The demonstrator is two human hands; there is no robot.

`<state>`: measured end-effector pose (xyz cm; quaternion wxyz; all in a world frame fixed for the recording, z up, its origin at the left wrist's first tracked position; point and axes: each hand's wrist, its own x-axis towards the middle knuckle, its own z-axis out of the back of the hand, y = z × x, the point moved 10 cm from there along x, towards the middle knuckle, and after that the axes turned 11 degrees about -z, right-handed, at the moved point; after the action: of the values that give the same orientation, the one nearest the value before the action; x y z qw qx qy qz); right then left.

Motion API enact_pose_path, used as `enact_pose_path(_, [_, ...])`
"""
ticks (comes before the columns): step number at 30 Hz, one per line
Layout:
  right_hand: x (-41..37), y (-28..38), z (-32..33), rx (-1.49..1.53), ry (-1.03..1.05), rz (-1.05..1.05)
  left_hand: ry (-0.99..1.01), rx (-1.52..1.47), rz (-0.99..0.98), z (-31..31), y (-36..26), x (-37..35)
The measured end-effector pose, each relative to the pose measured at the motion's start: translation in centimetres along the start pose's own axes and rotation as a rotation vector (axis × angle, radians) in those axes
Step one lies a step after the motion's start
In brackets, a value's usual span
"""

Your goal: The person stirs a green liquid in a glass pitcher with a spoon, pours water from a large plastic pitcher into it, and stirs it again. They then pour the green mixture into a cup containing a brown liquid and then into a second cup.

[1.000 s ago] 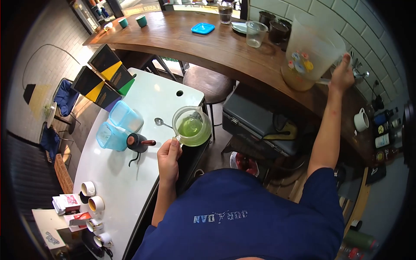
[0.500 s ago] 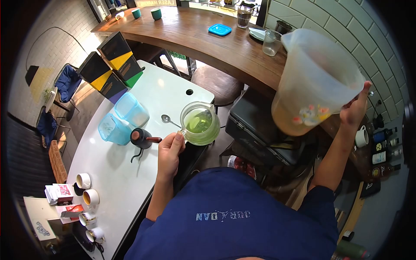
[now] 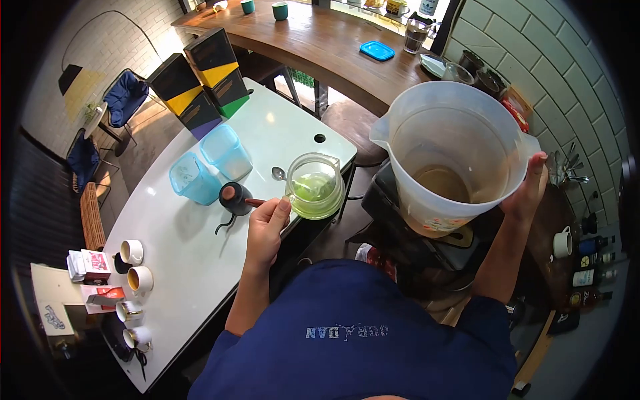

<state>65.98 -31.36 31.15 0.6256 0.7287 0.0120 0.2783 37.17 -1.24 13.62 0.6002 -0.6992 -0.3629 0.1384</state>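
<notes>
Left hand (image 3: 268,230): grip clamped on glass pot (image 3: 316,188), by its handle.
Glass pot: green contents; at edge of white bench (image 3: 283,127).
Right hand (image 3: 525,192): grip clamped on pitcher (image 3: 460,143), at handle side.
Pitcher: translucent, brownish base; right of pot.
Kettle (image 3: 235,198): on bench.

The right hand (image 3: 525,193) hides most of the handle of the pitcher (image 3: 452,157), the left hand (image 3: 269,230) that of the glass jug (image 3: 315,193). The pitcher blocks part of the stool (image 3: 350,127); lettering on the bottles (image 3: 590,277) is mostly illegibly small; the bottom edge crops the shirt (image 3: 353,363).
</notes>
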Motion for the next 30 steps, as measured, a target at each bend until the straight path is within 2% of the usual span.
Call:
enact_pose_path(10, [1.1, 0.9, -4.7, -0.129, 0.126, -0.005, -0.008, 0.026, -0.035, 0.0, -0.7, 0.3])
enact_pose_path(12, [1.0, 0.9, -5.6, -0.254, 0.213, 0.014, 0.024, 0.023, 0.017, -0.2, -0.2, 0.0])
enact_pose_path(21, [0.5, 0.6, -8.1, -0.417, 0.353, -0.032, -0.001, 0.063, 0.040, -0.3, 0.2, -1.1])
enact_pose_path(30, [-0.2, 1.5, -9.2, -0.511, 0.400, -0.048, -0.005, 0.055, 0.072, -0.7, 1.2, -1.5])
